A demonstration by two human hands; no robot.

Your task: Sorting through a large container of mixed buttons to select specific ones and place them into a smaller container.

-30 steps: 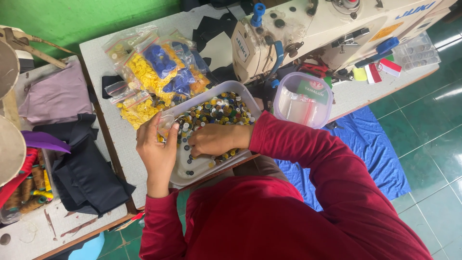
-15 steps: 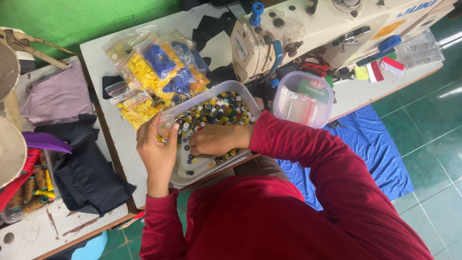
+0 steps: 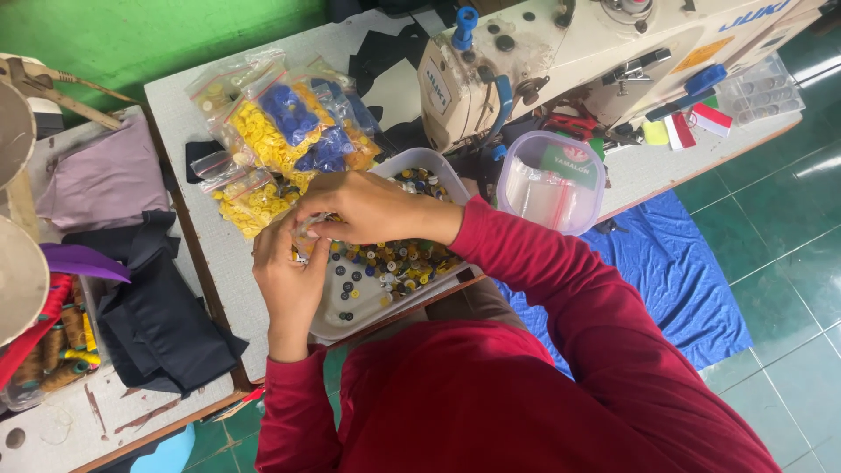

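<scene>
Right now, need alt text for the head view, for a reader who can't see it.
A person in a red long-sleeved top brings the left hand and right hand together over a white tray of mixed buttons on a work table. Clear bags of yellow and blue buttons lie beyond it, beside a white sewing machine and a clear tub.

At frame centre, both hands, left [image 3: 291, 278] and right [image 3: 368, 207], meet fingertip to fingertip over a white tray [image 3: 368, 302] of mixed buttons [image 3: 399, 261] on the tabletop [image 3: 223, 254]. Bags of yellow and blue buttons [image 3: 272, 131] lie just above; what the fingers pinch is too small to tell.
</scene>
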